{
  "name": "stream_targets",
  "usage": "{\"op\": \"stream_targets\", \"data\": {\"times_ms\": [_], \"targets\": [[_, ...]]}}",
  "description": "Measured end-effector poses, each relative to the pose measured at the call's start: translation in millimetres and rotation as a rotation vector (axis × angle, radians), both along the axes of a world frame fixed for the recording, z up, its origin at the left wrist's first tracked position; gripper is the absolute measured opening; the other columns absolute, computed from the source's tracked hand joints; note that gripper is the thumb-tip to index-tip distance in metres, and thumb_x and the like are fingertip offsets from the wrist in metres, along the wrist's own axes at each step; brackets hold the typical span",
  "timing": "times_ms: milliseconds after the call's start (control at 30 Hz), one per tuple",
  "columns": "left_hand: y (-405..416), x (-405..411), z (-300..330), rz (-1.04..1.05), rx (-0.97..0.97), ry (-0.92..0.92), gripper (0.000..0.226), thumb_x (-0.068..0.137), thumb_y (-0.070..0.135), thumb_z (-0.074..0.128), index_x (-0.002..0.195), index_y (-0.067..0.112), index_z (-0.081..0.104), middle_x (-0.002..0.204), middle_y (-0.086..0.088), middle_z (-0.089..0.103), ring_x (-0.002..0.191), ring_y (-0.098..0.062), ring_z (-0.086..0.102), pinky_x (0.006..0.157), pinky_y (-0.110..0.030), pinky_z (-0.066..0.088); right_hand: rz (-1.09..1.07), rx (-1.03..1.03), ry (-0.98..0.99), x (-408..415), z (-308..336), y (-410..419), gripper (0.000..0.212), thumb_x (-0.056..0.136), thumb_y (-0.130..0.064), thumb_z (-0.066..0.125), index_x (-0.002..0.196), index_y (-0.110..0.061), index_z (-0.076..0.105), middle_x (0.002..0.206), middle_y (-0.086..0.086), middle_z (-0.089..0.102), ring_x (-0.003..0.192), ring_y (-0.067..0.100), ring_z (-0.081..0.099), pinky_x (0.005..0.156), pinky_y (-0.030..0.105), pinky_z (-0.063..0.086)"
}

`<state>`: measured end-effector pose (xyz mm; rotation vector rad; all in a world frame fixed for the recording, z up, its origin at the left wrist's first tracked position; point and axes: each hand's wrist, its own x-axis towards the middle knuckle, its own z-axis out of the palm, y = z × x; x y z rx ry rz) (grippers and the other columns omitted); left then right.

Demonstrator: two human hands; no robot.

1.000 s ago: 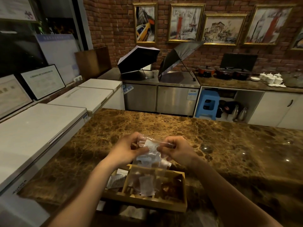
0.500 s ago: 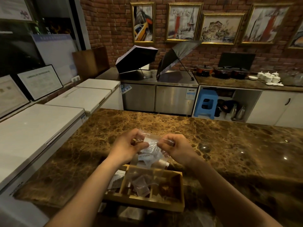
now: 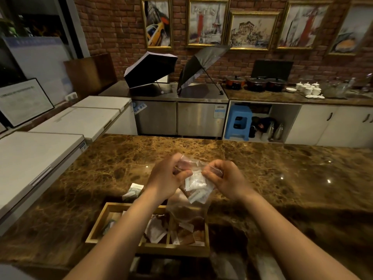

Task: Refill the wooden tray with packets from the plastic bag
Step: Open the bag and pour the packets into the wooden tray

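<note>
Brown counter [image 3: 101, 178] holds the wooden tray [image 3: 96, 227]. Above it, the left hand [image 3: 167, 178] and right hand [image 3: 226, 180] pinch the plastic bag [image 3: 196, 184] of packets with closed fingers.

left hand [image 3: 165, 178], right hand [image 3: 226, 179] pinching plastic bag [image 3: 196, 183], above wooden tray [image 3: 96, 229]

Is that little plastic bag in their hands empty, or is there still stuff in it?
Not empty. White packets show through the clear plastic bag, bunched below where the left hand and right hand pinch its top.
</note>
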<state>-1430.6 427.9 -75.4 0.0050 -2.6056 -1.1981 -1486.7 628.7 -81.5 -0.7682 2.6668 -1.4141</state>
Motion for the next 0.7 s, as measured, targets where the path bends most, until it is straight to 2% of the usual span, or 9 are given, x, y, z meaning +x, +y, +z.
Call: {"op": "stream_targets", "data": {"times_ms": [100, 200, 300, 400, 467, 533, 633, 700], "targets": [[1.8, -1.1, -4.0, -0.021, 0.032, -0.004, 0.014, 0.088, 0.028, 0.076, 0.096, 0.026, 0.064, 0.103, 0.012, 0.075, 0.085, -0.012, 0.073, 0.073, -0.051, 0.062, 0.005, 0.005, -0.011, -0.1, -0.9, 5.5, 0.008, 0.096, -0.023, 0.069, 0.096, -0.015, 0.072, 0.092, -0.004, 0.074, 0.084, 0.007, 0.070, 0.068, 0.018, 0.056], [1.5, -1.6, -5.8, -0.024, 0.050, -0.028, 0.013, 0.088, 0.025, 0.076, 0.093, 0.028, 0.064, 0.099, 0.014, 0.074, 0.083, -0.011, 0.073, 0.072, -0.050, 0.063, 0.013, 0.018, -0.047, 0.2, -0.6, 5.3, 0.009, 0.096, -0.021, 0.069, 0.095, -0.013, 0.072, 0.092, -0.002, 0.074, 0.084, 0.011, 0.070, 0.065, 0.015, 0.055], [0.0, 0.9, -6.9, -0.016, 0.063, -0.068, 0.013, 0.090, 0.021, 0.075, 0.093, 0.026, 0.063, 0.098, 0.016, 0.071, 0.080, -0.009, 0.072, 0.070, -0.044, 0.065, 0.052, 0.025, -0.066, 0.4, -2.3, 0.7, 0.009, 0.095, -0.019, 0.069, 0.092, -0.010, 0.070, 0.087, 0.001, 0.072, 0.077, 0.017, 0.070, 0.060, 0.023, 0.060], [-2.8, 3.9, -6.5, 0.013, 0.091, -0.095, 0.017, 0.091, 0.018, 0.074, 0.105, 0.017, 0.065, 0.099, 0.018, 0.068, 0.081, -0.010, 0.071, 0.064, -0.038, 0.065, 0.077, 0.048, -0.055, -2.5, -2.6, -3.8, 0.008, 0.095, -0.018, 0.069, 0.091, -0.011, 0.068, 0.085, 0.003, 0.071, 0.076, 0.024, 0.071, 0.061, 0.031, 0.063], [-5.0, 4.2, -3.0, 0.029, 0.107, -0.081, 0.019, 0.090, 0.018, 0.075, 0.107, 0.017, 0.065, 0.101, 0.015, 0.069, 0.081, -0.011, 0.072, 0.060, -0.037, 0.065, 0.089, 0.034, -0.048, -4.4, 1.6, -6.5, 0.008, 0.095, -0.017, 0.070, 0.091, -0.010, 0.068, 0.085, 0.006, 0.072, 0.073, 0.027, 0.072, 0.061, 0.036, 0.063], [-7.2, 3.0, 3.0, 0.048, 0.123, -0.070, 0.021, 0.089, 0.017, 0.077, 0.108, 0.018, 0.066, 0.102, 0.012, 0.070, 0.081, -0.012, 0.071, 0.057, -0.036, 0.064, 0.102, 0.022, -0.010, -7.2, 8.5, -8.4, 0.009, 0.094, -0.016, 0.071, 0.090, -0.009, 0.069, 0.083, 0.004, 0.072, 0.068, 0.022, 0.071, 0.063, 0.035, 0.062], [-9.3, 1.7, 12.5, 0.069, 0.150, -0.054, 0.022, 0.088, 0.017, 0.078, 0.108, 0.020, 0.068, 0.103, 0.009, 0.070, 0.086, -0.011, 0.069, 0.055, -0.032, 0.063, 0.103, -0.006, 0.016, -9.3, 19.6, -11.0, 0.008, 0.093, -0.017, 0.072, 0.088, -0.010, 0.071, 0.078, -0.003, 0.070, 0.067, 0.005, 0.064, 0.065, 0.026, 0.054], [-10.7, 2.0, 16.5, 0.066, 0.174, -0.036, 0.019, 0.088, 0.017, 0.078, 0.102, 0.024, 0.067, 0.102, 0.009, 0.070, 0.088, -0.013, 0.070, 0.055, -0.032, 0.064, 0.107, -0.037, 0.016, -10.6, 26.0, -12.8, 0.008, 0.093, -0.017, 0.072, 0.088, -0.010, 0.071, 0.073, -0.005, 0.068, 0.063, 0.005, 0.060, 0.062, 0.027, 0.052]]}}
